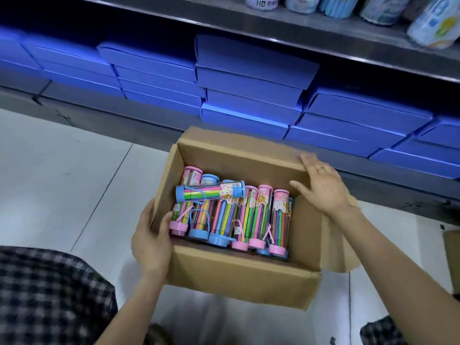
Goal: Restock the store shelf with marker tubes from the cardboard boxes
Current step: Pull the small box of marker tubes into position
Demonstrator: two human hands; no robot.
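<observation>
An open cardboard box sits on the pale tiled floor in front of a shelf. Inside lie several clear marker tubes with pink or blue caps, packed side by side. One blue-capped tube lies crosswise on top of them. My left hand grips the box's left wall, thumb inside the rim. My right hand rests flat, fingers spread, on the box's right wall near its far corner. A ring shows on that hand.
Stacks of flat blue boxes fill the bottom shelf just behind the carton. The shelf above holds round tubs of stationery. A checked sleeve or trouser leg is at the lower left. Another cardboard edge shows at the far right.
</observation>
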